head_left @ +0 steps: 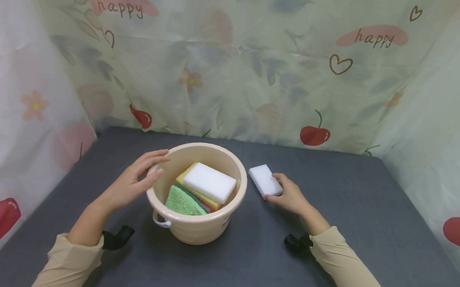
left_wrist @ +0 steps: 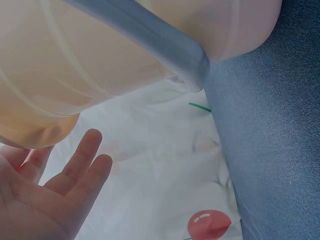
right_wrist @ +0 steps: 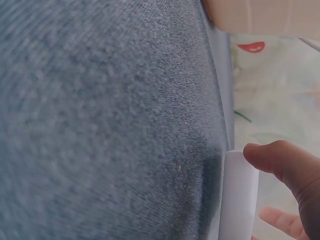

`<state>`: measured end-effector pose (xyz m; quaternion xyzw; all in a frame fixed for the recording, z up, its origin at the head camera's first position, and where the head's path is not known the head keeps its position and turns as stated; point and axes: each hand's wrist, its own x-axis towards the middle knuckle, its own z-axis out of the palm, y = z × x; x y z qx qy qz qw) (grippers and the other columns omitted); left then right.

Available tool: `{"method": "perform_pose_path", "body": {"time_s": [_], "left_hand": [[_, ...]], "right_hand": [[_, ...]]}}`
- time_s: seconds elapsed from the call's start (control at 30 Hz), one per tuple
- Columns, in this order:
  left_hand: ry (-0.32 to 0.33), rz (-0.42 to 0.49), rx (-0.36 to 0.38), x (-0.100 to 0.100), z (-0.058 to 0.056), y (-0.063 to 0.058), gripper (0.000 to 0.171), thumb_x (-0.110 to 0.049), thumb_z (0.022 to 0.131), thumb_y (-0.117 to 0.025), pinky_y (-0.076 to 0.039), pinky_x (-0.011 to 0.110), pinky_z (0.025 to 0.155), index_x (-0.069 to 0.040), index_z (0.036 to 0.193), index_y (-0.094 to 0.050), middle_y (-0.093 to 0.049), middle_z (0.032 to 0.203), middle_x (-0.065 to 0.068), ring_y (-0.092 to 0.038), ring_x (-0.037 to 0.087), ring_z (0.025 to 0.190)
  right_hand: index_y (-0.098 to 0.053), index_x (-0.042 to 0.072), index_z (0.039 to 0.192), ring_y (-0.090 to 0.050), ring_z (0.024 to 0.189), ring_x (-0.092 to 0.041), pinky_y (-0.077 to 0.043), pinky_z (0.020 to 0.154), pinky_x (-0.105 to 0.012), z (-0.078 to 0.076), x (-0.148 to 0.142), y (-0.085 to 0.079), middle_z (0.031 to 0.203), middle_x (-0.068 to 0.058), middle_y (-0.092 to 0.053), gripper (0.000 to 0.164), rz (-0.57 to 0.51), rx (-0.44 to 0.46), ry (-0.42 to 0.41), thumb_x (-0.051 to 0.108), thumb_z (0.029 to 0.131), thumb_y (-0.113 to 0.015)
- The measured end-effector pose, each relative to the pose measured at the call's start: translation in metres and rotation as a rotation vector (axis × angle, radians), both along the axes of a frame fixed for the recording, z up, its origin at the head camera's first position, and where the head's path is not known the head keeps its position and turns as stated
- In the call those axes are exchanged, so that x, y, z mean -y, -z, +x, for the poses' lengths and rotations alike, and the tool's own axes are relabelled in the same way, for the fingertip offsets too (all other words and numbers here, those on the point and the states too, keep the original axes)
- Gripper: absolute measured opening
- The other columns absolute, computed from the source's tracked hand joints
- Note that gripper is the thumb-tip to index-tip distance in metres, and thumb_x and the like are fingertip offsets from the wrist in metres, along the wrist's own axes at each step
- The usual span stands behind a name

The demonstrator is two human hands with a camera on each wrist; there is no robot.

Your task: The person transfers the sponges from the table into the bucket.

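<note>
On the table sits a cream bucket (head_left: 197, 232) holding a white sponge (head_left: 210, 182), a yellow sponge (head_left: 182, 176) and a green sponge (head_left: 185, 201), with a bit of pink under the white one. My left hand (head_left: 131, 181) is at the bucket's left rim, fingers extended and thumb apart. In the left wrist view, some of its fingertips are partly hidden behind the rim. To the right of the bucket, my right hand (head_left: 290, 197) pinches another white sponge (head_left: 265, 178) by its right end, thumb on the near side and fingers on the far side. That sponge lies flat, close over the tabletop.
The dark grey cloth-covered table (head_left: 237, 268) is enclosed by printed curtains (head_left: 239, 73) at the back and sides. A pale handle (left_wrist: 165, 45) hangs along the bucket's outer wall. Black wrist mounts (head_left: 118, 238) are strapped below both sleeves.
</note>
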<state>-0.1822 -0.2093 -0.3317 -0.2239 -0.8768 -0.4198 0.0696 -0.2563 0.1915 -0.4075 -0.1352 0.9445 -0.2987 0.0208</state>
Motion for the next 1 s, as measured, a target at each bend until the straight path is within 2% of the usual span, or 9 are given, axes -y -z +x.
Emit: {"method": "perform_pose_path", "body": {"time_s": [0.4, 0.8, 0.93, 1.0], "left_hand": [[0.014, 0.021, 0.010, 0.000, 0.000, 0.000, 0.036, -0.016, 0.095, -0.050, -0.028, 0.058, 0.104, -0.007, 0.130, -0.051, -0.036, 0.147, 0.011, -0.030, 0.031, 0.137], [0.012, 0.021, 0.008, 0.000, 0.000, 0.000, 0.036, -0.016, 0.095, -0.050, -0.028, 0.058, 0.104, -0.007, 0.130, -0.052, -0.036, 0.147, 0.010, -0.030, 0.031, 0.136], [0.006, 0.010, 0.003, 0.000, 0.000, 0.000, 0.035, -0.016, 0.095, -0.050, -0.029, 0.053, 0.105, -0.007, 0.130, -0.052, -0.037, 0.147, 0.009, -0.031, 0.029, 0.136], [0.005, 0.008, 0.002, 0.000, 0.000, 0.000, 0.035, -0.016, 0.096, -0.050, -0.031, 0.041, 0.107, -0.008, 0.130, -0.052, -0.037, 0.147, 0.009, -0.031, 0.028, 0.136]], "right_hand": [[-0.044, -0.003, 0.131, -0.054, 0.112, -0.038, -0.044, 0.090, -0.049, 0.002, -0.003, -0.008, 0.127, -0.029, -0.052, 0.063, -0.007, -0.029, -0.009, 0.022, 0.080, -0.072], [-0.048, -0.002, 0.128, -0.053, 0.110, -0.038, -0.043, 0.090, -0.050, 0.004, -0.005, -0.018, 0.127, -0.028, -0.052, 0.059, -0.008, -0.076, -0.019, 0.023, 0.080, -0.072], [-0.049, -0.001, 0.127, -0.053, 0.108, -0.038, -0.044, 0.088, -0.049, 0.006, -0.005, -0.024, 0.126, -0.029, -0.052, 0.059, -0.027, -0.097, -0.021, 0.022, 0.079, -0.072], [-0.049, -0.002, 0.127, -0.053, 0.106, -0.037, -0.044, 0.087, -0.048, 0.008, -0.005, -0.028, 0.125, -0.029, -0.053, 0.058, -0.034, -0.110, -0.022, 0.021, 0.079, -0.072]]}}
